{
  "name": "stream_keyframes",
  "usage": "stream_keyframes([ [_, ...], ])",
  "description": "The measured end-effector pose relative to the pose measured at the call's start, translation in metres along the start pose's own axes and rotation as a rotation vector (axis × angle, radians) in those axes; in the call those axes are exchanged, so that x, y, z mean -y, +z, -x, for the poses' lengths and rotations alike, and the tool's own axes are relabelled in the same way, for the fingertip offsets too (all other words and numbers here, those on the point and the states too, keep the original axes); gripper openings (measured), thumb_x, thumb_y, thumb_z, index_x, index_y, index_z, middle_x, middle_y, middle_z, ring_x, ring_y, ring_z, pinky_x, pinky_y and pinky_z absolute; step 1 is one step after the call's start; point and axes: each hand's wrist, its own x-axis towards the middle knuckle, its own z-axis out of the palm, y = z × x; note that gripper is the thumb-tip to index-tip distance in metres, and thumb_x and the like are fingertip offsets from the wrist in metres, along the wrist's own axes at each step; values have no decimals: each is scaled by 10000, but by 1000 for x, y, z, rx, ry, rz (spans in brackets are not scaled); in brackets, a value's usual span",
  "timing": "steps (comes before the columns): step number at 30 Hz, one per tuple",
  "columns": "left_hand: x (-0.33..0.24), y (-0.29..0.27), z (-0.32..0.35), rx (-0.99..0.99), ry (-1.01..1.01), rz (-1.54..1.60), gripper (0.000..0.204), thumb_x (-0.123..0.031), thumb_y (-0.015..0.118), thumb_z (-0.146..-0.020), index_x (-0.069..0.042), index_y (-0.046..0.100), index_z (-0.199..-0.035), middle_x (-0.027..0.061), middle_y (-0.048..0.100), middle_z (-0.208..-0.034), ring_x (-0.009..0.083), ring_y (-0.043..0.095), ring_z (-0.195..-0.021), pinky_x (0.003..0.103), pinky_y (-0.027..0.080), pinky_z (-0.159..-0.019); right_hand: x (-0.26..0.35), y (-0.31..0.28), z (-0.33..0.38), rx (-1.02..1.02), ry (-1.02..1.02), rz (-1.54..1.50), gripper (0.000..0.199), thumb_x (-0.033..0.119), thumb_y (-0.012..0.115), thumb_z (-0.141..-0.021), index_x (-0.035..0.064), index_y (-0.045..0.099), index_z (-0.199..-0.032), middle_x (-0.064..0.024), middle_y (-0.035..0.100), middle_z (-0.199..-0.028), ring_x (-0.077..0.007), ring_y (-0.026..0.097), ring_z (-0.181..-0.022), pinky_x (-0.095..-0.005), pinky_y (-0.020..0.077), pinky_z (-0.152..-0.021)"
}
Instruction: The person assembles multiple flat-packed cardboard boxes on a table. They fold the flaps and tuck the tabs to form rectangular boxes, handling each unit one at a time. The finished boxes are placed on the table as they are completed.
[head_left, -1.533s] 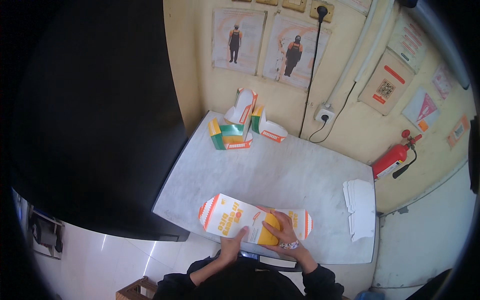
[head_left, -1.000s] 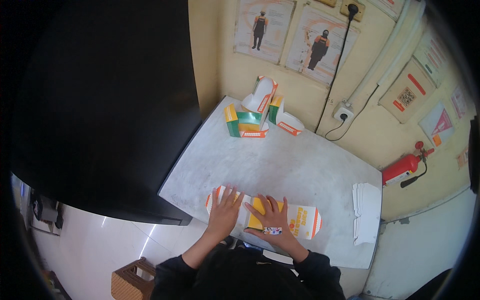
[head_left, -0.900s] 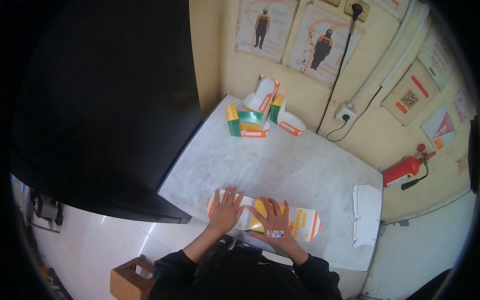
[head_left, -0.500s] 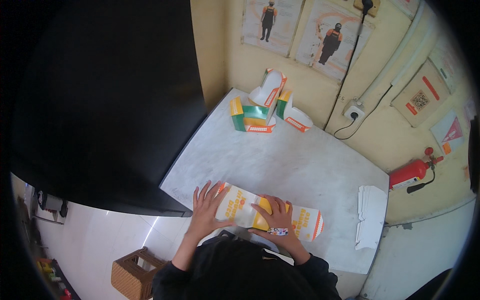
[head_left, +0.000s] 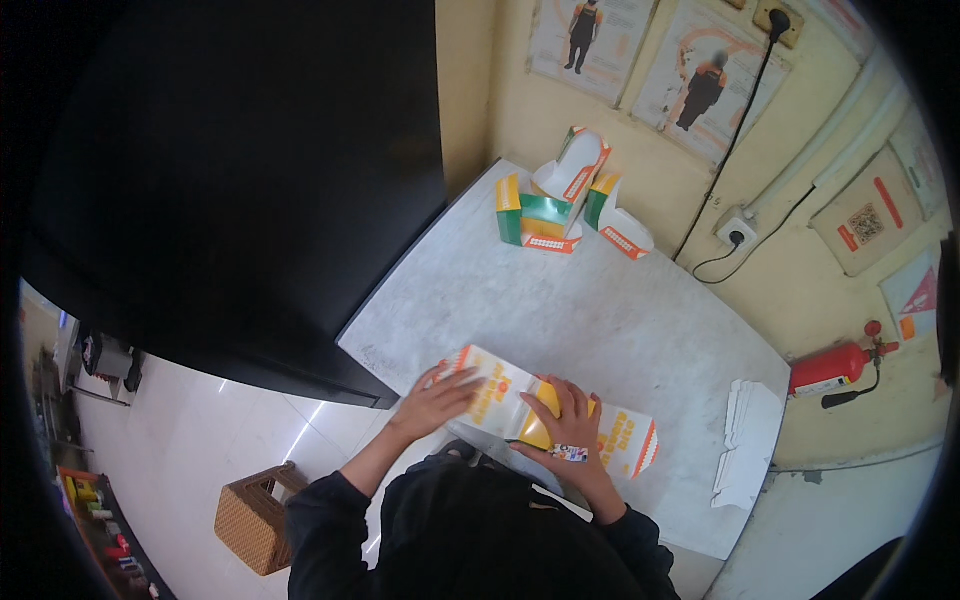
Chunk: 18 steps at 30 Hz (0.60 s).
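Head view: our left hand and right hand press flat, fingers spread, on carton blank at table 6 o'clock edge; folded cartons at 12.

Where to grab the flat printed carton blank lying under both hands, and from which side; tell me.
Take the flat carton blank by its free right end, coming in from the right. It lies flat on the grey table, the left hand and right hand cover its left and middle, and that end looks bare, so fingers could probably slide under its edge.
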Motion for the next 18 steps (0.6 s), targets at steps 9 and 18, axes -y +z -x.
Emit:
stream_keyframes([
  [9,-33,10,-6,275,-428,427,572,-189,491,-872,-42,302,-1392,174,254,-1469,295,175,-1390,493,84,-1125,11,2,1,73,51,116,784,615,614,-700,247,417,-1363,-143,328,-1392,-353,305,-1273,-668,178,-967],
  [18,-33,54,-56,178,-563,411,556,-326,372,-957,-54,250,-1427,176,232,-1479,330,160,-1389,517,71,-1106,6,14,5,1,78,-16,807,586,588,-748,142,364,-1384,-135,299,-1429,-325,297,-1301,-696,163,-959],
])
